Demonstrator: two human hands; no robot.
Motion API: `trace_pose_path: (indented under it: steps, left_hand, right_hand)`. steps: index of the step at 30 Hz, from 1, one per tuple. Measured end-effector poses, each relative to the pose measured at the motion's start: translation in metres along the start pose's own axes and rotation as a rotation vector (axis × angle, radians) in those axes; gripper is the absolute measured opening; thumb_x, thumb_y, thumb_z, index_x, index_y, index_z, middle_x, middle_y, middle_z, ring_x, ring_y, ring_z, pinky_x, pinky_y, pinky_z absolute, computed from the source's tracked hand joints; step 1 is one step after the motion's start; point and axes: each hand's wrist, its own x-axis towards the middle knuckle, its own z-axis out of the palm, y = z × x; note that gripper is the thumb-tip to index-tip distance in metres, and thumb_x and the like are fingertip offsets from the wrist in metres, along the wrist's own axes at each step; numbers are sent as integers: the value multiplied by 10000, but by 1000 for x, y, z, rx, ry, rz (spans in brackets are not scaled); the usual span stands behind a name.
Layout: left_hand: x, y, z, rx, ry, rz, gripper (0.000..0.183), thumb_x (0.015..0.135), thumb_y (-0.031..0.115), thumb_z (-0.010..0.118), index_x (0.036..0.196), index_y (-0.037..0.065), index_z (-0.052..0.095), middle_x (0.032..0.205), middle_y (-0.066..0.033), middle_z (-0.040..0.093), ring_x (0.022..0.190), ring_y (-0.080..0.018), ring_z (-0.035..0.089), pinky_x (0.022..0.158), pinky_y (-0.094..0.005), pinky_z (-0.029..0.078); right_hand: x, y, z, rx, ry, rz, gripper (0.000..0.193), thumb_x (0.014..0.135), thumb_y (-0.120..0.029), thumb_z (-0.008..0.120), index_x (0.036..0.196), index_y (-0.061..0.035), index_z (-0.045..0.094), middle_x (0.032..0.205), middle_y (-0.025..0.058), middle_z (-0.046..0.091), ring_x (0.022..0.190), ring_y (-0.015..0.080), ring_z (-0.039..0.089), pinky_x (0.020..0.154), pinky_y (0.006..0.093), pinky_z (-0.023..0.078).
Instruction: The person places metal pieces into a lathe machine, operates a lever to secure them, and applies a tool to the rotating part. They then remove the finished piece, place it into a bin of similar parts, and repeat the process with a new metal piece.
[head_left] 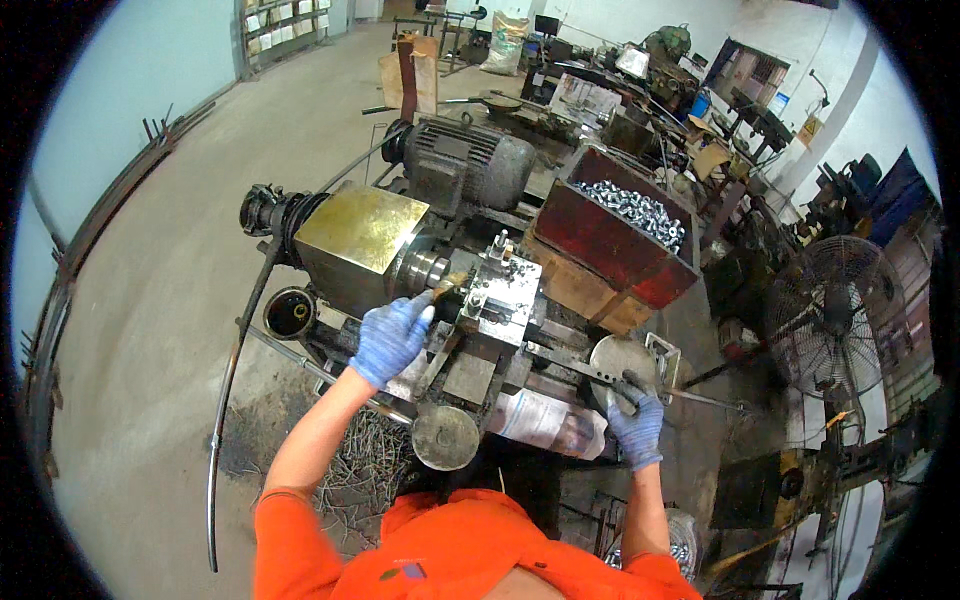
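My left hand [392, 340], in a blue knit glove, is closed on a small tan brush [450, 285]. The bristle end is between the round metal chuck [425, 270] and the tool block [503, 295] of a small lathe. My right hand [637, 428], in a blue glove with dark fingertips, is at the end of a flat bar with holes [572, 362]. Its fingers curl around the bar's end, partly hiding it. Beside that hand lies a round metal disc [622, 357]. A boxy headstock with a yellowish top [362, 227] stands left of the chuck.
A red metal bin [610, 235] full of shiny metal parts [635, 212] stands behind the tool block. An electric motor [470, 165] sits behind the headstock. A long rod [228, 420] slants down at left. Metal scraps [365, 470] litter the floor. A fan [838, 315] stands at right.
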Motion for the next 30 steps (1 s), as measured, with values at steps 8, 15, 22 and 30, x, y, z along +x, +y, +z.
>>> trace_pose_path:
  steps: [8, 15, 22, 30]
  left_hand:
    - [4, 4, 19, 138, -218, -79, 222, 849, 231, 531, 1000, 94, 620, 738, -147, 615, 665, -317, 596, 589, -416, 464]
    - [4, -4, -34, 28, 176, 25, 219, 849, 219, 557, 1013, 87, 621, 746, -155, 618, 643, -300, 606, 560, -378, 472]
    - [39, -48, -55, 308, 18, -139, 287, 870, 291, 526, 1090, 130, 614, 838, -157, 639, 716, -297, 623, 640, -361, 479]
    - [24, -78, -74, 139, -50, -200, 508, 920, 398, 427, 1308, 70, 420, 1175, -154, 558, 990, -249, 557, 774, -322, 439]
  right_hand:
    - [-18, 8, -16, 20, 71, 0, 233, 673, -168, 719, 848, -20, 675, 986, 151, 629, 930, 295, 587, 874, 374, 430]
    - [-35, 28, -21, -21, 118, 45, 206, 671, -147, 725, 819, -15, 671, 939, 159, 635, 883, 297, 599, 819, 356, 456]
    - [-65, 64, -53, -160, 287, 163, 236, 665, -211, 752, 743, -8, 661, 827, 155, 648, 796, 299, 615, 748, 364, 479]
    - [-175, 182, -120, -314, 334, 836, 476, 735, -473, 634, 867, -17, 672, 912, 180, 642, 869, 327, 610, 811, 364, 464]
